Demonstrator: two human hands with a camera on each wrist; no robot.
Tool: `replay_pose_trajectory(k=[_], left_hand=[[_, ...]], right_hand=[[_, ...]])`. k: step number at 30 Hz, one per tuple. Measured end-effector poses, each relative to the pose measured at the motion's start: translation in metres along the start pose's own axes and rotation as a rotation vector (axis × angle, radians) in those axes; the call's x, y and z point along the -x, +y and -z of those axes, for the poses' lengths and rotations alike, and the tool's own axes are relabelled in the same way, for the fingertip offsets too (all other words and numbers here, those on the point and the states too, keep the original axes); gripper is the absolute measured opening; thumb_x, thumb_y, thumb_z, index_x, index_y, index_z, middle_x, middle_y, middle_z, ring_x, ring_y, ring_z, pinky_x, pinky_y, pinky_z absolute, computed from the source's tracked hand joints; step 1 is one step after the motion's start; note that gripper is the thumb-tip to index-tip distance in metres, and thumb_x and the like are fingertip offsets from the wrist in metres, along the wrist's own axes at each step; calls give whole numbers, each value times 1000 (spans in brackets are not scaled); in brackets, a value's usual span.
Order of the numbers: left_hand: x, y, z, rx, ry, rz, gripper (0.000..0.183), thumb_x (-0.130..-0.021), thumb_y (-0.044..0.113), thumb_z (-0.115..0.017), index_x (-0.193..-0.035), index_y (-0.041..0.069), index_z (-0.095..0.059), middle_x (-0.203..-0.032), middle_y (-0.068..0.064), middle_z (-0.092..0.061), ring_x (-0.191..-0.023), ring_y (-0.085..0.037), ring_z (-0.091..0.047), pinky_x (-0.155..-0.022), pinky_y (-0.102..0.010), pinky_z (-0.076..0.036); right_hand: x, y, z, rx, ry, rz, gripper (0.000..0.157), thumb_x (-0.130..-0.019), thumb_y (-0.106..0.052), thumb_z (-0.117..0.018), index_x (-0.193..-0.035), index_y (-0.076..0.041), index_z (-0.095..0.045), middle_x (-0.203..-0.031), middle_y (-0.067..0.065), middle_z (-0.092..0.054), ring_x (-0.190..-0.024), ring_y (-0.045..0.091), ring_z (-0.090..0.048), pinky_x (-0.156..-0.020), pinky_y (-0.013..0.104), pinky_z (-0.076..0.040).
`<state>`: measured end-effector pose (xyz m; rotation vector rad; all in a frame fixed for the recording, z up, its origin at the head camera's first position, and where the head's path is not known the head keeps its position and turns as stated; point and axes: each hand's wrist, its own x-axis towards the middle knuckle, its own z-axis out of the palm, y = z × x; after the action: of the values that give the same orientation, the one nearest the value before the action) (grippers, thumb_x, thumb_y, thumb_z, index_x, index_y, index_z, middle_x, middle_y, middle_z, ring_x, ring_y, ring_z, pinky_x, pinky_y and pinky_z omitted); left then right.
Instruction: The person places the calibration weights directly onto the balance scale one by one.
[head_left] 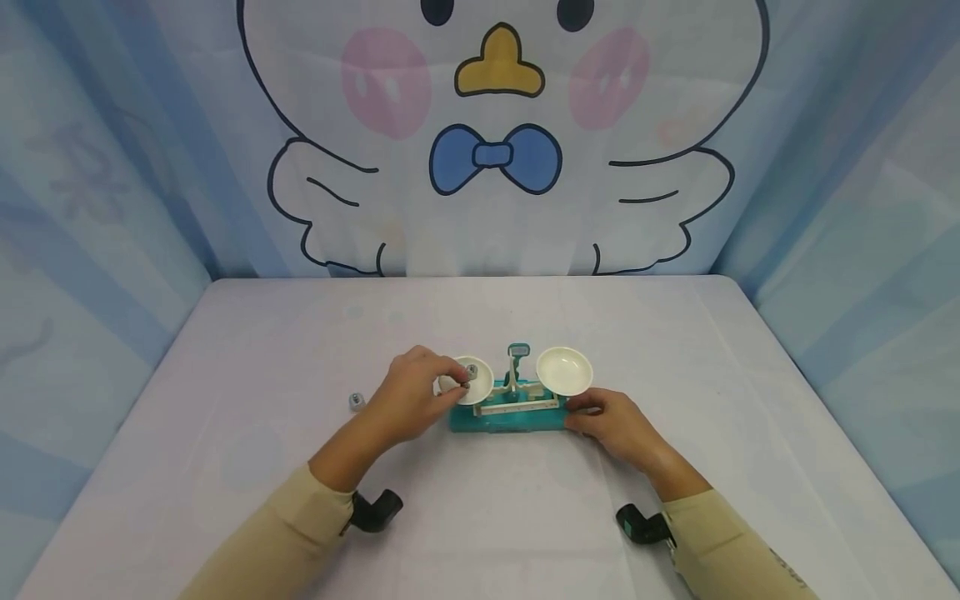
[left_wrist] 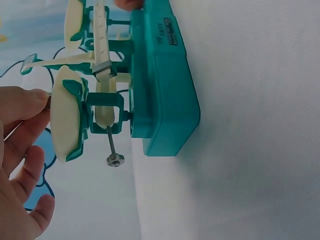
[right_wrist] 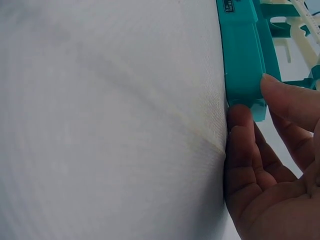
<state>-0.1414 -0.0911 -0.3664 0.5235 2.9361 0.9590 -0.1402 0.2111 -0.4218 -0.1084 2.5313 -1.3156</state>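
A toy balance scale (head_left: 510, 418) with a teal base stands in the middle of the table. My left hand (head_left: 414, 392) is at its left white pan (head_left: 483, 390), pinching a small dark piece (left_wrist: 48, 103) mostly hidden by the fingers. Inside that pan lies a small silvery metal piece (head_left: 472, 370), like a hex nut. My right hand (head_left: 617, 423) grips the right end of the base, thumb (right_wrist: 285, 97) on one face and fingers curled against the end. Above it, the right pan (head_left: 565, 372) sits higher than the left one.
Another small silvery piece (head_left: 356, 402) lies on the table left of my left forearm. The table (head_left: 495, 517) has a pale cloth with a crease near the right hand. Patterned curtains (head_left: 495, 233) enclose the back and sides.
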Motion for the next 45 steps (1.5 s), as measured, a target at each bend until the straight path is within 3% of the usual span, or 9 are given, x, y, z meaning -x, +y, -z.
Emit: replay_pose_trajectory(k=[6, 12, 27, 45], left_hand=[[-5, 0, -4, 0, 7, -77, 8, -91, 18, -75, -98, 18, -76, -98, 3, -68, -104, -21, -53, -97, -51, -36], [-9, -1, -7, -19, -30, -126, 7, -90, 17, -75, -96, 20, -77, -99, 5, -70, -103, -20, -52, -95, -52, -35], [-16, 1, -7, -128, -33, -148, 10, -90, 20, -77, -100, 21, -77, -101, 7, -71, -106, -19, -51, -97, -51, -31], [-20, 5, -7, -80, -12, -133, 14, -89, 12, -75, -102, 19, -78, -99, 6, -72, -102, -17, -52, -93, -48, -32]], right_hand=[[0, 0, 0, -5, -2, 4, 32, -91, -13, -72, -118, 4, -67, -117, 15, -68, -99, 24, -65, -78, 34, -53], [1, 0, -1, 14, -1, 1, 32, -91, -13, -72, -117, 4, -67, -117, 16, -68, -100, 25, -65, -79, 36, -54], [0, 0, 0, -5, 0, 6, 31, -91, -12, -72, -117, 4, -67, -116, 16, -68, -98, 24, -65, -77, 34, -54], [0, 0, 0, 13, 9, -5, 32, -90, -14, -73, -117, 3, -68, -116, 15, -68, -99, 24, -65, -78, 35, -54]])
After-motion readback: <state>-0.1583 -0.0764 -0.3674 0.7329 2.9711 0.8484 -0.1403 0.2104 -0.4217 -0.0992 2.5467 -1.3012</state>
